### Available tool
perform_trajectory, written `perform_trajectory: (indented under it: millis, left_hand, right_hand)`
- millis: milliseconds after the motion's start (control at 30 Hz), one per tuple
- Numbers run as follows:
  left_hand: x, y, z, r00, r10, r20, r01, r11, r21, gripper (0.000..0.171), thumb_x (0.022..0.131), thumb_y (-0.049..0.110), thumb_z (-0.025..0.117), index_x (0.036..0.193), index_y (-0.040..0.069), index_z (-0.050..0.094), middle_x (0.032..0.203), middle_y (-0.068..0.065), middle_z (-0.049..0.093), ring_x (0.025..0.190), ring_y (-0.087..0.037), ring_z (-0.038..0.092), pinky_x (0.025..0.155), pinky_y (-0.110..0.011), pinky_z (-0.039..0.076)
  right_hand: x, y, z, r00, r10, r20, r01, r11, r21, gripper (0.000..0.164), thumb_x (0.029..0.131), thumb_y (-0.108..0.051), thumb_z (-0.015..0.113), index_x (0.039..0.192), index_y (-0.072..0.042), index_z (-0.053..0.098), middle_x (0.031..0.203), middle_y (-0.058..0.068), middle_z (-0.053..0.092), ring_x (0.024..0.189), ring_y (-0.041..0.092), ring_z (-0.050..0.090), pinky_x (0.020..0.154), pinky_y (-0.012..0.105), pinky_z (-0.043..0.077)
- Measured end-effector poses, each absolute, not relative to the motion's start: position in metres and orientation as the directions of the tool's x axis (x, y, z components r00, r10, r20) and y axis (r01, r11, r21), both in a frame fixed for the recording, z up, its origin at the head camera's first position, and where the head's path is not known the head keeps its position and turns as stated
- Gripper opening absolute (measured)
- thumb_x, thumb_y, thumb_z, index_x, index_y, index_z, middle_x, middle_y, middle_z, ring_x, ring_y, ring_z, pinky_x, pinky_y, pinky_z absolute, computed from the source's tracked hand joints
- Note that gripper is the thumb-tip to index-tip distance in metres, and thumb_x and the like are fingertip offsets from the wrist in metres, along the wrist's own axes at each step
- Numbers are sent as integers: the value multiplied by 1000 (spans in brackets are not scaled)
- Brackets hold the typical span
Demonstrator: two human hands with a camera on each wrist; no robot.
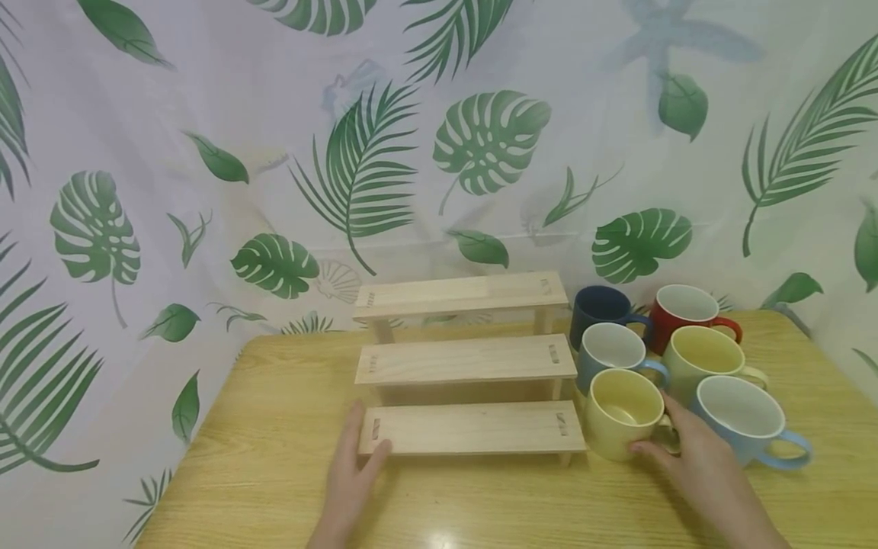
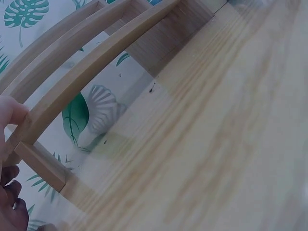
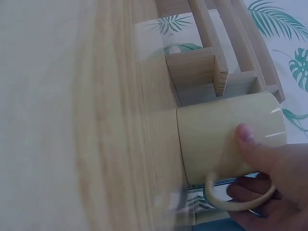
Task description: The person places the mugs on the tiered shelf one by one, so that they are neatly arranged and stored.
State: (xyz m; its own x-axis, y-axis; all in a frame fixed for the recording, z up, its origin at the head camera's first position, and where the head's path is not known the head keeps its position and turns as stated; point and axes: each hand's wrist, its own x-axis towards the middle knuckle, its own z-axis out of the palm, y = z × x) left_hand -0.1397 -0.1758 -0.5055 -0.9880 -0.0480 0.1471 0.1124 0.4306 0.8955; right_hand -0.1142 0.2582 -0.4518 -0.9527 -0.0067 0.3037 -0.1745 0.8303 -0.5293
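Note:
A three-step wooden shelf stands on the table. My left hand grips the left end of its lowest step, the thumb on the front edge; in the left wrist view the other fingers curl beside the shelf's leg. At the shelf's right end stands a pale yellow mug, upright. My right hand holds this mug, thumb on its side and fingers around the handle. Its base meets the tabletop in the right wrist view.
Close behind the held mug are a light blue mug and a dark blue mug. To the right stand a red mug, another yellow mug and a larger light blue mug. A leaf-print cloth hangs behind the table.

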Motion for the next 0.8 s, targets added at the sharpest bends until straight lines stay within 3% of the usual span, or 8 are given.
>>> perform_trajectory:
  millis: [200, 400, 800]
  left_hand:
    - [-141, -175, -505, -989, -30, 148, 120, 445, 887, 76, 93, 44, 57, 153, 14, 20, 158, -5, 16, 143, -23, 16, 116, -47, 12]
    - [-142, -175, -505, -989, -35, 144, 113, 451, 885, 76, 94, 44, 57, 153, 15, 19, 158, -4, 16, 143, -22, 16, 116, -45, 13]
    - [-140, -175, -508, -988, -31, 153, 124, 440, 889, 76, 94, 43, 57, 153, 13, 20, 158, -6, 17, 143, -24, 17, 116, -47, 13]
  right_hand:
    - [-112, 259, -454, -939, -28, 341, -210, 835, -509, 52, 75, -17, 80, 117, 1, 57, 111, 24, 63, 101, 44, 58, 81, 60, 47]
    - [-113, 261, -457, -905, -43, 423, -256, 850, -461, 43, 74, -12, 80, 110, -1, 59, 103, 22, 65, 91, 44, 62, 74, 60, 49]
    - [-112, 266, -461, -893, -68, 445, -279, 859, -430, 30, 77, -10, 76, 102, -9, 59, 87, 13, 67, 78, 38, 65, 65, 57, 50]
